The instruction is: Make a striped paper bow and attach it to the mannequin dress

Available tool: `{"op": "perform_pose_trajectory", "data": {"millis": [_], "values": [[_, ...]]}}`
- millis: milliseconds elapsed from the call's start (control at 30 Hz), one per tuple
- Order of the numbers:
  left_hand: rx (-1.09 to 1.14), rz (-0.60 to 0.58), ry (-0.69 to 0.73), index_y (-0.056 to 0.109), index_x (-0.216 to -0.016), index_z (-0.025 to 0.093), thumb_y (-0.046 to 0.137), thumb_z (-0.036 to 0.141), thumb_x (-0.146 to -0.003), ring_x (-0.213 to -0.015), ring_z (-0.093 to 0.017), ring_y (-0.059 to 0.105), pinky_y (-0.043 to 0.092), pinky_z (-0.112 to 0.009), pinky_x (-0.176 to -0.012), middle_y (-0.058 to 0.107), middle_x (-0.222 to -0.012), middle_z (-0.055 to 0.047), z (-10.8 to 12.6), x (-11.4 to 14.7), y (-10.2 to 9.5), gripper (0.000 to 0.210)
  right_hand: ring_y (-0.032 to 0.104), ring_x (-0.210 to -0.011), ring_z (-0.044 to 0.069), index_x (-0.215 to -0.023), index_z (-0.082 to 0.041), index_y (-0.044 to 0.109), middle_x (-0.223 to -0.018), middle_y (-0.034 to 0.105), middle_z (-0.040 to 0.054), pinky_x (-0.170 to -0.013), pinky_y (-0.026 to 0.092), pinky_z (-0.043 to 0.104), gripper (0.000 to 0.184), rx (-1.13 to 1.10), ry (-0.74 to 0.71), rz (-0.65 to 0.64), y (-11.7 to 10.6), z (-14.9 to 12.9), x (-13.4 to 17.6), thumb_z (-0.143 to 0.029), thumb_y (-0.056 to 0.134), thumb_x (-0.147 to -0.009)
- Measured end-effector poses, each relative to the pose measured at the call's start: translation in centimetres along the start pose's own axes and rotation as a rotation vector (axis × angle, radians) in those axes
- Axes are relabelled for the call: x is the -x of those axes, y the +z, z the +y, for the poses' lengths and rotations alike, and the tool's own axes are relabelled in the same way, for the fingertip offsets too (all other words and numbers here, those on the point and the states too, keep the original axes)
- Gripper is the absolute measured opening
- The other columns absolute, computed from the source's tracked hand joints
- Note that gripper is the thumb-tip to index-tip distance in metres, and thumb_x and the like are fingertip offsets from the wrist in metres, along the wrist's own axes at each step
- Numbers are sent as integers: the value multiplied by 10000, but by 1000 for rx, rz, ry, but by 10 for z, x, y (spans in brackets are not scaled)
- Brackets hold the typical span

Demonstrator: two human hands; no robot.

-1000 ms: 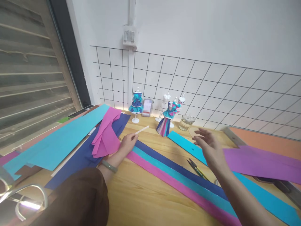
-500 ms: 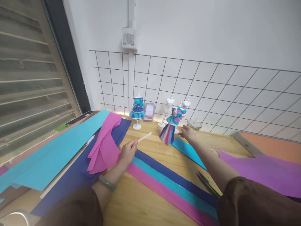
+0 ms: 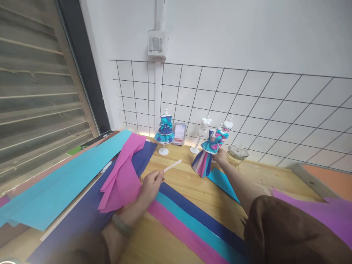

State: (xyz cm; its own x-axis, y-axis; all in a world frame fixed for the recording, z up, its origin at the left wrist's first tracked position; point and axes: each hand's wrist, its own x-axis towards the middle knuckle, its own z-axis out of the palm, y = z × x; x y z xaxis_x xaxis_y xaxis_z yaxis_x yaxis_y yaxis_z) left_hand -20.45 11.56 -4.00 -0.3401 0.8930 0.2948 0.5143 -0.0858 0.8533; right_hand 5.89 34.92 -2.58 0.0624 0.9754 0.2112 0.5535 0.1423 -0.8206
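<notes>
My left hand pinches one end of a narrow white strip, which points up and to the right. Beneath it lies a striped cloth band in navy, turquoise and pink. My right hand is against the back right side of a miniature dress form in a striped, bow-trimmed dress. The dress and the stands hide its fingertips, so I cannot see whether they grip anything. Just behind are a bare white dress form and another white form.
At the back left stands a dress form in a tiered blue dress. A glass dish is right of my right hand. Pink cloth and turquoise sheets lie left; purple material lies right. Scissors are mostly covered by my sleeve.
My right hand has moved from beside the glass dish to the back of the striped dress form. The left hand still holds the white strip. The view has shifted slightly.
</notes>
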Motion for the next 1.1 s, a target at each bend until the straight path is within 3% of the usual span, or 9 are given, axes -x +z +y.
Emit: {"op": "perform_pose_trajectory", "data": {"millis": [233, 433, 600, 700, 800, 967, 1033, 1100], "values": [[25, -17, -10, 519, -600, 173, 353, 441, -841, -562, -119, 463, 322, -224, -544, 495, -562, 19, -1, 0, 1, 397, 574, -527, 132, -740, -110, 562, -593, 607, 37, -519, 430, 238, 216, 28, -16, 35, -15, -11, -1, -263, 439, -831], [6, -5, 34, 535, -613, 172, 371, 434, -831, -577, -125, 471, 325, -227, -545, 505, -572, 15, -4, -1, 0, 378, 611, -571, 156, -759, -129, 552, -647, 647, 82, -553, 435, 246, 257, 37, -86, 102, -61, -31, 17, -333, 408, -823], [-31, 108, 151, 561, -688, 180, 442, 367, -801, -705, -152, 521, 379, -244, -649, 571, -686, -14, 3, 3, -1, 248, 608, -596, 173, -700, -148, 565, -609, 644, 73, -604, 438, 278, 283, 88, -94, 124, -102, -35, 68, -393, 465, -799], [1, 112, 300, 587, -751, 188, 472, 329, -795, -832, -178, 535, 384, -285, -792, 600, -778, -46, 20, 15, -1, 187, 601, -599, 176, -727, -160, 576, -606, 635, 55, -592, 442, 284, 340, 99, -138, 25, -106, -40, 122, -460, 436, -807], [114, -16, 352, 626, -770, 192, 492, 330, -789, -806, -182, 547, 394, -307, -818, 617, -786, -58, 42, 32, 2, 193, 583, -575, 162, -734, -157, 558, -615, 613, 40, -587, 451, 287, 371, -36, -165, -186, -91, -55, 184, -498, 429, -805], [362, -464, 301, 657, -945, 188, 509, 358, -792, -915, -189, 552, 415, -290, -819, 625, -961, -78, 64, 57, 11, 272, 524, -498, 110, -779, -169, 491, -671, 584, 11, -515, 446, 257, 335, -325, -104, -582, -49, -83, 262, -496, 428, -816], [481, -592, 230, 669, -900, 169, 498, 383, -799, -946, -196, 551, 413, -290, -830, 631, -962, -80, 65, 63, 14, 292, 511, -488, 104, -763, -174, 484, -636, 566, -2, -508, 434, 247, 320, -326, -103, -656, -35, -90, 279, -482, 426, -824], [598, -639, 100, 670, -861, 143, 524, 411, -777, -920, -205, 568, 421, -298, -811, 649, -907, -85, 64, 65, 17, 317, 516, -491, 109, -736, -182, 474, -588, 544, -17, -505, 425, 241, 307, -309, -106, -692, -25, -96, 291, -471, 427, -828]]}}
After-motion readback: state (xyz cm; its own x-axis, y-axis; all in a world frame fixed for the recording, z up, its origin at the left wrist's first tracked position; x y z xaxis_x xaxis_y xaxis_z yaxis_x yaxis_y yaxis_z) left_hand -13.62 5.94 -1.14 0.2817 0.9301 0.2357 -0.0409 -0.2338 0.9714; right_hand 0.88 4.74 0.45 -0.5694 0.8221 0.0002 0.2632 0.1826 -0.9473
